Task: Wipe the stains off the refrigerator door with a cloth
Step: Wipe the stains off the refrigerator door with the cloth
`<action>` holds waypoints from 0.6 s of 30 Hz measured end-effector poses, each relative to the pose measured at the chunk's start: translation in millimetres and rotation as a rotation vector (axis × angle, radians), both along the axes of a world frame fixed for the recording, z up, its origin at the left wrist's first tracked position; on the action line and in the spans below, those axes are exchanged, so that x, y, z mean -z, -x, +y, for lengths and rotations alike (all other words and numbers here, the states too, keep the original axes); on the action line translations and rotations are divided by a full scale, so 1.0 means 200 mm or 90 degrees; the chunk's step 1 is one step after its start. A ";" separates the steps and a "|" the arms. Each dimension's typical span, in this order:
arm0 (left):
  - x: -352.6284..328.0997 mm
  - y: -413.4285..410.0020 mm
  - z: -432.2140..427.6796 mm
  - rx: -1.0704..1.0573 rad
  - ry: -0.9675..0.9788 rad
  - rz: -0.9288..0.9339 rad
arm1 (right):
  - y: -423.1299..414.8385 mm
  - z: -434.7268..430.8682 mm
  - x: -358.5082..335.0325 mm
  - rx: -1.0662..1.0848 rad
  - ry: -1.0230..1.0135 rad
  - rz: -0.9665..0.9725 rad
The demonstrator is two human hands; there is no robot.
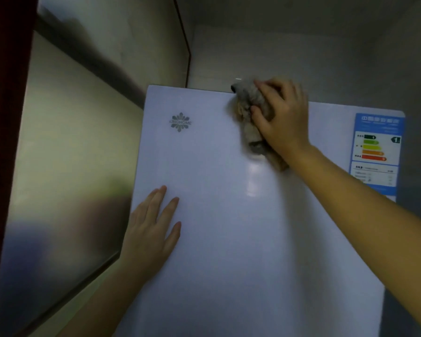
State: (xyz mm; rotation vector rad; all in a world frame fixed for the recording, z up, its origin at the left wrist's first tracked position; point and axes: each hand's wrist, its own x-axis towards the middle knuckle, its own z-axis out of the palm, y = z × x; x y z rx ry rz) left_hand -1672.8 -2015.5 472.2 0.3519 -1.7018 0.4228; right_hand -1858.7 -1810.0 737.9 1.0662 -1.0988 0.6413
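Door wiping in progress at the upper edge of the refrigerator door.

The left hand is laid flat on the door, fingers spread. The crumpled cloth is pressed against the top edge by the right hand, fingers curled over it. Firm, overlapping strokes are advised, kept clear of the energy label.

Home kitchen corner — white refrigerator door, energy label, tiled wall
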 end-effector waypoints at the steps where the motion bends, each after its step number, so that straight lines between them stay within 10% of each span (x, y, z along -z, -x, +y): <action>1: 0.00 0.00 0.01 -0.001 -0.008 0.001 | 0.00 0.00 0.00 -0.005 0.006 -0.013; 11: -0.07 0.18 0.26 0.047 0.009 0.014 | 0.07 0.10 0.52 0.009 -0.308 0.283; 18: -0.07 0.25 0.32 0.025 0.008 -0.006 | 0.27 0.39 0.18 0.006 -0.118 0.109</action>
